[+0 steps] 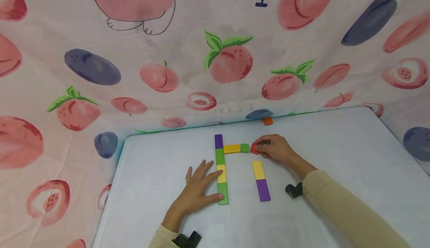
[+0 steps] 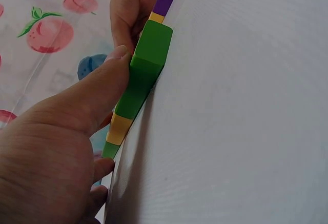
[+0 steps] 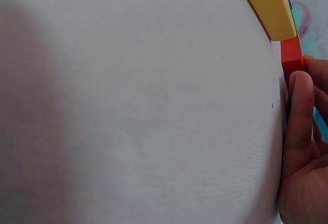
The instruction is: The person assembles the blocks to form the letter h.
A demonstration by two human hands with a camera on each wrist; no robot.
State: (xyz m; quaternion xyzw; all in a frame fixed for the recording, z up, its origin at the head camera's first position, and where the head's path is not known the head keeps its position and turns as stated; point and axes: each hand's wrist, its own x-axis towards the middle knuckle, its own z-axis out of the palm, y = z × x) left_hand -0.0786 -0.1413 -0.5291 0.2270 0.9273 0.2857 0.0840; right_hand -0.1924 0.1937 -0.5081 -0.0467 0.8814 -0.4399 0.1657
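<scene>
Head view, centre of the frame: we see a white desk [image 1: 336, 158] carrying flat coloured blocks, with a fruit-printed cloth [image 1: 100, 54] hung behind and around it.

A left column of blocks [image 1: 220, 169] runs from top to bottom as purple, green, yellow, green. The left hand [image 1: 198, 192] lies flat on the desk just left of this column, fingers straight and spread, so its grip is open; the fingertips touch the column's yellow and lower green blocks. In the left wrist view the thumb [image 2: 110, 75] presses the side of the lower green block [image 2: 148, 65].

From the upper green block a short row extends to the right: a yellow block [image 1: 231, 148], then a small green block [image 1: 244, 148]. The right hand [image 1: 273, 148] sits at the right end of this row, its grip closed in a pinch on a red block [image 1: 254, 150] that lies just beside the small green block. The right wrist view shows the fingers [image 3: 300, 106] against that red block.

Below the red block, apart from it, lies a second column [image 1: 261, 181], yellow above purple. An orange block [image 1: 267, 121] rests alone at the desk's far edge.
</scene>
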